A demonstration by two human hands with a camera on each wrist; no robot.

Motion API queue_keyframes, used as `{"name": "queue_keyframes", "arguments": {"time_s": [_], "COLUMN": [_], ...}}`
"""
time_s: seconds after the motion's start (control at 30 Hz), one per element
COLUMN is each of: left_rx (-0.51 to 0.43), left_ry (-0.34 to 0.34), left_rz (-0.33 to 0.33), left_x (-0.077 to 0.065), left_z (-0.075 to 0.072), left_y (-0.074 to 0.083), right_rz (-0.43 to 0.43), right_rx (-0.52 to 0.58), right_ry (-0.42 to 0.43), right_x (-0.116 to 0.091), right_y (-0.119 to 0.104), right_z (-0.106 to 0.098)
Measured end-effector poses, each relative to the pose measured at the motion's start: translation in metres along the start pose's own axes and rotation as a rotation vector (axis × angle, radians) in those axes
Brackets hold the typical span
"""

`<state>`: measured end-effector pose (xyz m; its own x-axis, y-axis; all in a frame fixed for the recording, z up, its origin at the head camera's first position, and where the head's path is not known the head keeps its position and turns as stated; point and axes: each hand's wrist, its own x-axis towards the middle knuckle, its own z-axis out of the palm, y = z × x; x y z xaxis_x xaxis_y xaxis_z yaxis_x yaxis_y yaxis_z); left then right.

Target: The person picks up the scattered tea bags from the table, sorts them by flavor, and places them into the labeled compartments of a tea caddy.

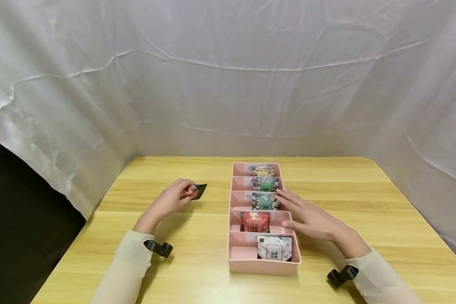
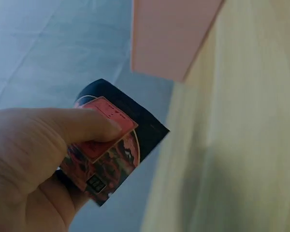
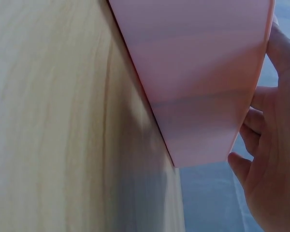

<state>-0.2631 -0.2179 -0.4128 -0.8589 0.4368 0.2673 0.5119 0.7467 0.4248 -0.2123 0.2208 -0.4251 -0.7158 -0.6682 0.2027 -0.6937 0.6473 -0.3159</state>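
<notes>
My left hand (image 1: 168, 202) pinches a red and black tea sachet (image 1: 199, 192) to the left of a pink divided box (image 1: 264, 267). In the left wrist view the thumb lies across the pink label of this sachet (image 2: 118, 159). My right hand (image 1: 313, 219) rests at the box's right rim, its fingers extended; the right wrist view shows fingertips along the upper edge of the side wall (image 3: 198, 87). A red sachet (image 1: 255, 222) sits in the second compartment from the front, and a white one (image 1: 274, 248) in the front compartment.
Two green-labelled sachets (image 1: 265, 201) and a yellow-labelled sachet (image 1: 263, 171) occupy the farther compartments. The box stands on a wooden table (image 1: 197, 270), with pale cloth (image 1: 251, 105) hanging behind and at both sides.
</notes>
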Motion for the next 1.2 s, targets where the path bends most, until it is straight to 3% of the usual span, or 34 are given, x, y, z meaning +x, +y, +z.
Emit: {"name": "queue_keyframes", "arguments": {"time_s": [0.27,0.47,0.63,0.83,0.9,0.97,1.07,1.2], "left_rx": [0.021,-0.014,-0.045,-0.042,-0.044,-0.034,0.013,0.091], "left_ry": [0.159,0.138,0.012,-0.302,-0.352,-0.346,-0.243,-0.088], "left_rz": [0.204,0.328,0.398,0.49,0.483,0.448,0.367,0.248], "left_x": [0.014,0.028,0.04,0.055,0.058,0.058,0.055,0.046], "left_z": [-0.016,-0.019,-0.013,0.0,0.006,0.009,0.011,0.012], "left_y": [0.038,0.076,0.103,0.124,0.126,0.125,0.112,0.08], "right_rz": [0.005,-0.002,-0.011,-0.02,-0.014,0.004,0.056,0.114], "right_rx": [0.004,-0.002,-0.017,-0.014,-0.004,0.002,0.013,0.027], "right_ry": [0.002,0.008,0.013,0.017,0.017,0.015,0.04,0.107], "right_x": [0.0,0.002,0.003,0.004,0.004,0.004,0.003,0.0], "right_y": [-0.001,-0.001,0.0,-0.001,-0.002,-0.001,0.003,0.016], "right_z": [-0.002,-0.001,0.0,0.0,-0.001,-0.003,-0.008,-0.02]}}
